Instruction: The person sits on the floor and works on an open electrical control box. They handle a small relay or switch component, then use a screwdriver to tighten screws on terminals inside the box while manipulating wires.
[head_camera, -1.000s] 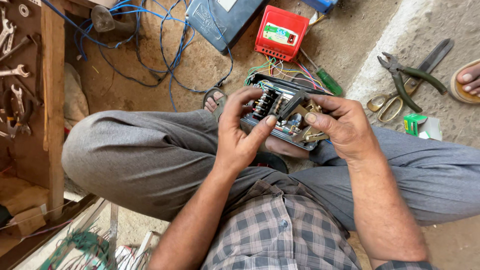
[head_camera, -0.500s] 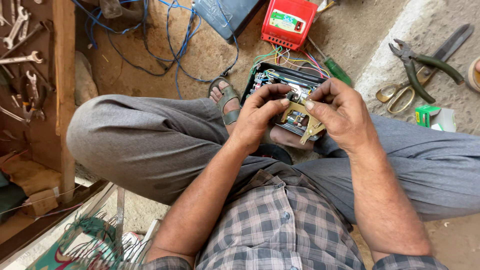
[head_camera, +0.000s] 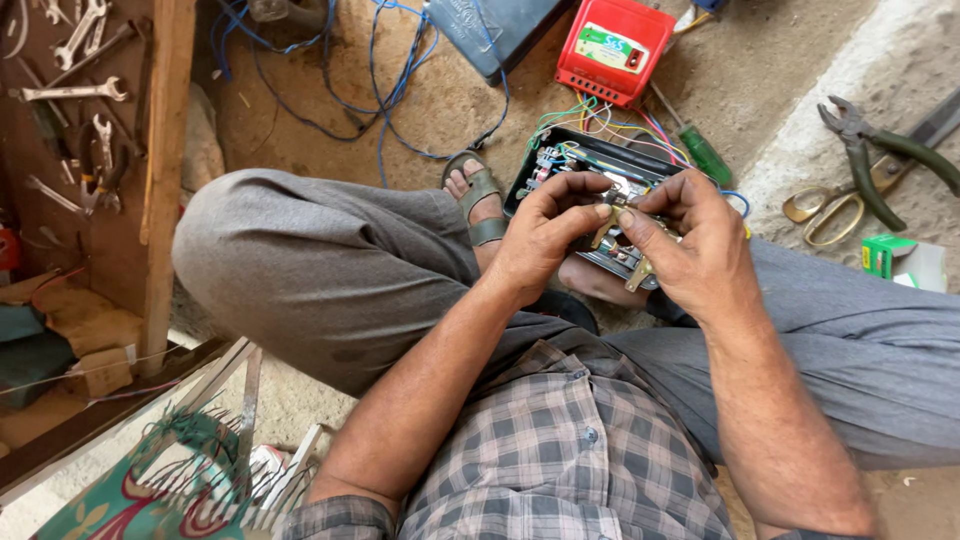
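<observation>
A: In the head view, where is the thing he works on?

B: The open black box (head_camera: 590, 205) rests on his lap, above his crossed legs, with coloured wires (head_camera: 600, 118) running up to a red box (head_camera: 613, 50) on the floor.

A: And the hands?

B: The left hand (head_camera: 545, 235) and right hand (head_camera: 690, 245) meet over it. Each grip is pressed together, pinching a small metal part (head_camera: 607, 212) between fingertips.

A: What could go wrong?

B: Likely the part slips and drops among the wires, since only the fingertips hold it. A tug could also strain those thin wires. The box looks unsteady on his leg.

A: Anything nearby?

B: Pliers (head_camera: 880, 160), scissors (head_camera: 835, 210) and a green screwdriver (head_camera: 700, 150) lie on the floor to his right, well apart from the hands.
</observation>
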